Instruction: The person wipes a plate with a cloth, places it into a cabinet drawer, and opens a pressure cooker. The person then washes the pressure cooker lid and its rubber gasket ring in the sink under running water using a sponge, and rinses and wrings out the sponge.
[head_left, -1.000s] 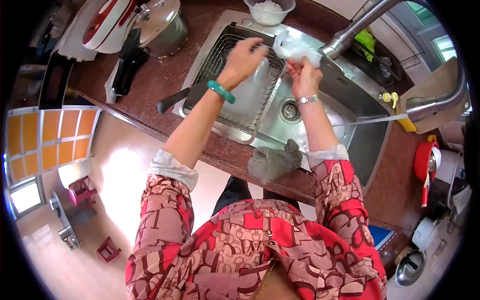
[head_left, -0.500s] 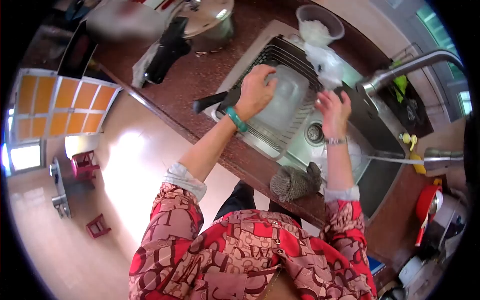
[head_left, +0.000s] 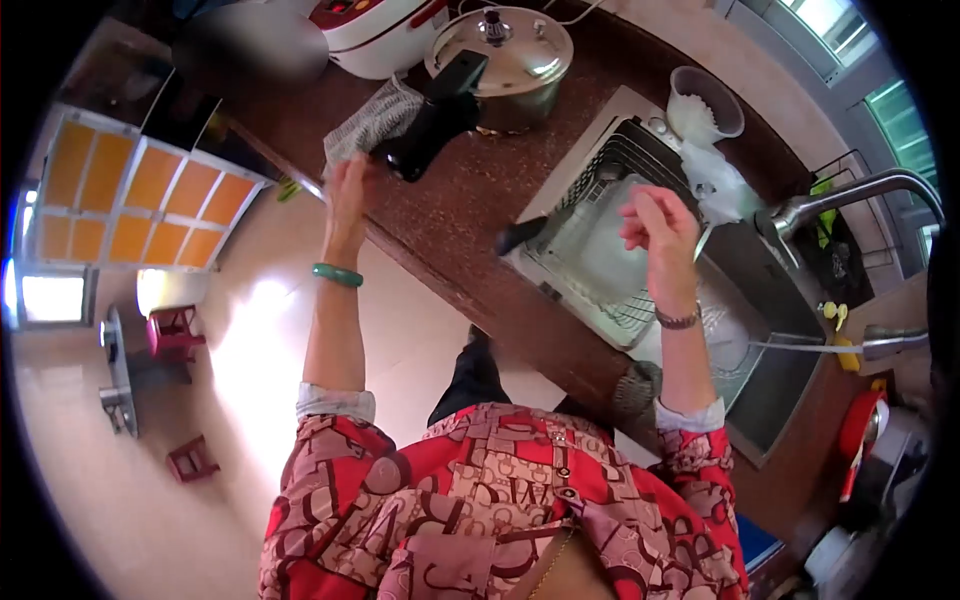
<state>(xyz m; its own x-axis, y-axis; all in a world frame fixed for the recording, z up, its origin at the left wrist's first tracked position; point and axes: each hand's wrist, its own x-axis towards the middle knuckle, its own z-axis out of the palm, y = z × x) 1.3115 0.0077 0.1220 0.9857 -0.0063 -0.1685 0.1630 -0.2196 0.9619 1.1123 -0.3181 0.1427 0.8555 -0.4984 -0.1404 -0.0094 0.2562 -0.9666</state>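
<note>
My left hand [head_left: 347,205], with a green bangle at its wrist, is at the counter edge just short of a grey patterned cloth [head_left: 375,122]. Its fingers are stretched out, slightly blurred, and hold nothing. A black object with a thick handle [head_left: 435,128] lies beside the cloth. Over the sink, my right hand [head_left: 662,235] hangs with loosely bent fingers apart and nothing in them. Below it a translucent plastic container [head_left: 605,245] rests in the wire drying rack [head_left: 590,165]. A black handle [head_left: 522,235] sticks out over the rack's near side.
A lidded steel pot [head_left: 520,75] and a white rice cooker [head_left: 375,40] stand at the back. Beyond the sink are a clear tub [head_left: 705,105] and a plastic bag [head_left: 720,185]. Water runs from the tap [head_left: 890,342]. A knitted grey cloth [head_left: 637,388] lies at the sink's front edge.
My left hand has left the drying rack and moved left to the counter edge by the grey cloth. My right hand stays over the sink. The view has shifted left.
</note>
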